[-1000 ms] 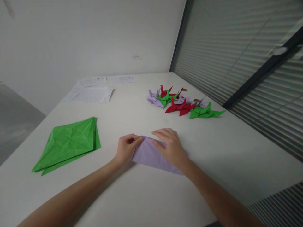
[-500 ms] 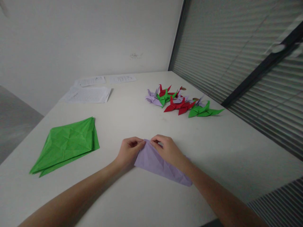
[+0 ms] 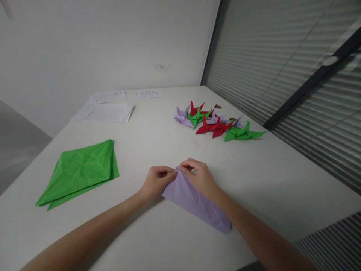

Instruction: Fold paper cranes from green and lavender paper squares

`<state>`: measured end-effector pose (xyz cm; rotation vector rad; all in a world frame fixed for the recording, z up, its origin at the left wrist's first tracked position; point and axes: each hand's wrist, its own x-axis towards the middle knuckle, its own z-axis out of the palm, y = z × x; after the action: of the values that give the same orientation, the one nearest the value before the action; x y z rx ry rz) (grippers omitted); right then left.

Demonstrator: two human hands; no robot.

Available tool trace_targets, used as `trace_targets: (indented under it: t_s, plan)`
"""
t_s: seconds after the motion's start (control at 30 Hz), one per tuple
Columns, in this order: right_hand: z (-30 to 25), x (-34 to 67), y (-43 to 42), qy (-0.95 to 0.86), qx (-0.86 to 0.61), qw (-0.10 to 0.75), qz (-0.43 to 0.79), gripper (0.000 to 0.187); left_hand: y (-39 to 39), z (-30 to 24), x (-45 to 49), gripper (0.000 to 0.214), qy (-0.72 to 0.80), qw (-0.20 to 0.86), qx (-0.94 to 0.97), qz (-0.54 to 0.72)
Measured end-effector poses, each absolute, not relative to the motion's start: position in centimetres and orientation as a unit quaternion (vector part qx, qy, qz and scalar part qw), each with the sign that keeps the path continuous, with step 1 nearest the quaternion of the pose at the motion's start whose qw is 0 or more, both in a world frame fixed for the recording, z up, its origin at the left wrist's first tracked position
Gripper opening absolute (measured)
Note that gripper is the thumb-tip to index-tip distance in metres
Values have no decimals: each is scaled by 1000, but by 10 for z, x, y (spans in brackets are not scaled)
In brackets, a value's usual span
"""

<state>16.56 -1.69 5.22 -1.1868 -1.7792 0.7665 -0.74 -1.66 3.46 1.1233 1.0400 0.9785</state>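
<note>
A creased sheet of purple paper (image 3: 194, 203), folded over on itself, lies at the front middle of the table. My left hand (image 3: 158, 181) pinches its upper left edge between thumb and fingers. Close beside it, my right hand (image 3: 199, 174) grips the top corner, also with thumb and fingers. The two sets of fingertips almost meet at the paper's upper point. My right hand and forearm cover part of the sheet's right side.
Several creased green sheets (image 3: 81, 167) lie stacked at the left. Folded paper cranes in red (image 3: 207, 128), green (image 3: 242, 132) and purple (image 3: 182, 117) sit together toward the back right. Printed papers (image 3: 105, 113) rest at the back left. A window with blinds (image 3: 282, 67) borders the right side.
The purple paper has turned slightly, its lower right end swinging down toward me. My left hand has shifted a little right, still pinching the edge.
</note>
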Motion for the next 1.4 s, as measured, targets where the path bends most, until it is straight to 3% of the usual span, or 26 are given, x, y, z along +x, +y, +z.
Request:
trace_targets:
  t_s: [0.33, 0.53, 0.83, 1.4]
  plan:
    - [53, 182, -5, -615, -524, 516, 282, 17, -18, 36, -9, 28, 419, 638, 509, 397]
    - [46, 176, -3, -530, -520, 559, 370, 24, -12, 41, -12, 29, 426, 615, 419, 515]
    - [48, 169, -6, -447, -502, 565, 478, 32, -10, 43, -15, 30, 442, 560, 442, 543]
    - [49, 173, -6, -440, -503, 585, 458, 24, -9, 49, -17, 30, 450, 491, 503, 552]
